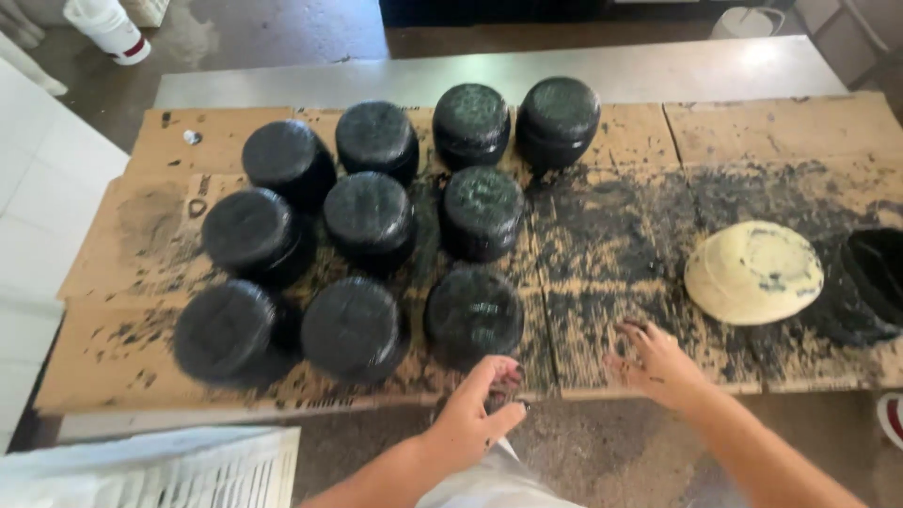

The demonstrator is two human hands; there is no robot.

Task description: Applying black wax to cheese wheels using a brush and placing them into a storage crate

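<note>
While both hands hover at the near edge of the table, neither one grips anything. The left hand is half curled, its fingers bent loosely with dark smears on the tips, and it sits just near of the closest black round block, close to it but, as far as can be seen, not touching. The right hand lies open and flat, fingers spread and paint-stained, resting on the stained cardboard sheet to the right of that block.

Ten black round blocks stand on the left half of the cardboard in rough rows: three nearest, three in the middle, four farthest. All look coated in black, with a slightly rough, shiny top. Well to the right, apart from the group, lies a pale cream round block, uncoated apart from a few dark flecks. Just beside it, at the far right edge of the view, sits a black container or bag, too cut off to tell which.

The cardboard is heavily smeared with black around the blocks and covers a metal table. A white bucket stands on the floor at far left, and a white slatted object shows at near left.
</note>
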